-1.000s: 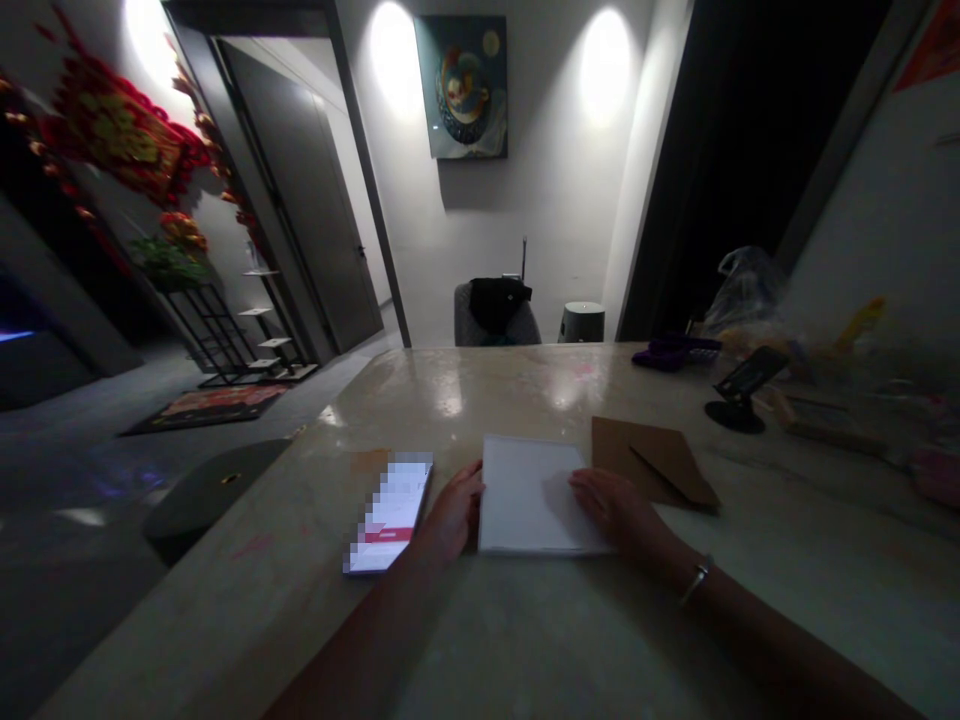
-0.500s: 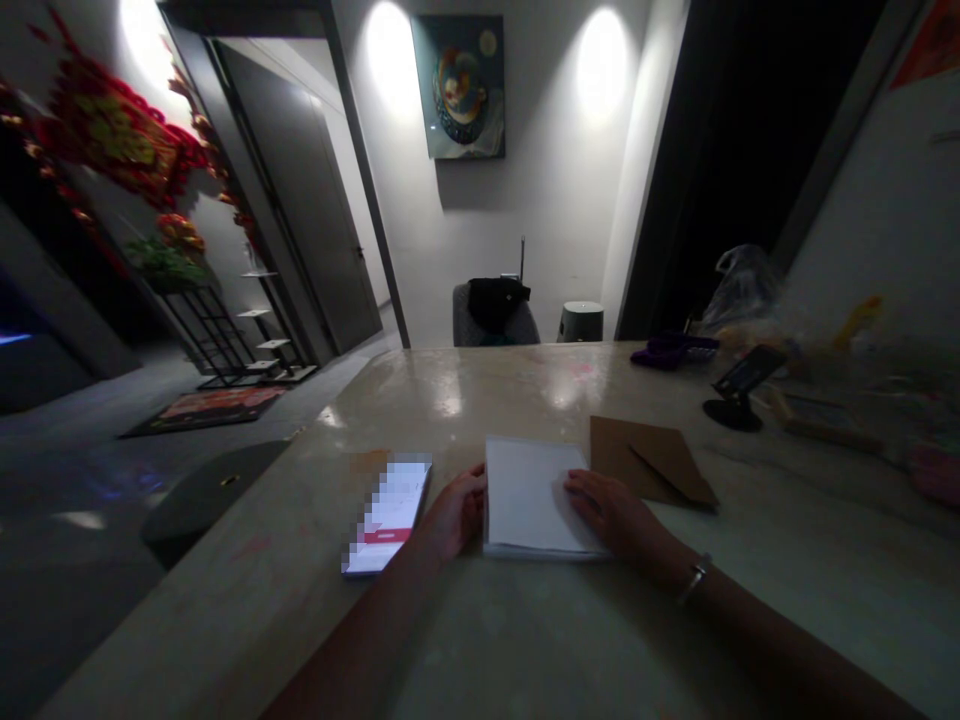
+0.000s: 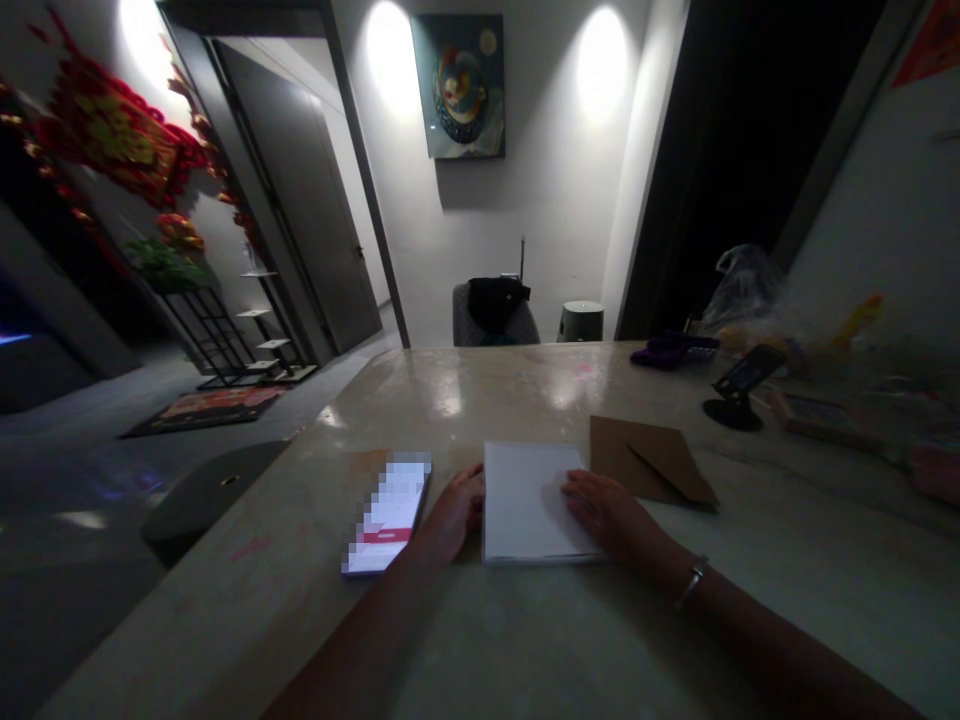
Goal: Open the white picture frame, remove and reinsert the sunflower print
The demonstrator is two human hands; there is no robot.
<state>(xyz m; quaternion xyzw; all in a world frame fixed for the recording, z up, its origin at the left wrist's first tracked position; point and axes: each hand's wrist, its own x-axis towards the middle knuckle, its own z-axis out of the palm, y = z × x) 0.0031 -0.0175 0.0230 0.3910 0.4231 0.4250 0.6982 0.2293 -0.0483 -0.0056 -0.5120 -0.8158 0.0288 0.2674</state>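
A square stack of white paper (image 3: 529,500) lies flat on the table in front of me, its near edge showing a thin layered rim. At its left side my left hand (image 3: 456,510) has its fingers curled against the edge; the fingertips are partly hidden. My right hand (image 3: 604,508) rests over the right side of the stack, its fingers stretched out on the top sheet and its thumb out of sight. To the left lies a phone (image 3: 390,518) with a lit, partly blurred screen. A brown envelope (image 3: 649,460) with a pointed flap sits just beyond my right hand.
The pale stone table (image 3: 510,640) extends to a chair (image 3: 463,318) with a dark bag. At the right stand a black phone stand (image 3: 739,400), a purple item (image 3: 667,350), a clear plastic bag (image 3: 742,290) and a wooden frame (image 3: 821,415). A dark stool (image 3: 202,495) is left of the table.
The stack has shifted very slightly toward me and left, and its top sheet sits straighter over the rest. My right hand has moved slightly left with it.
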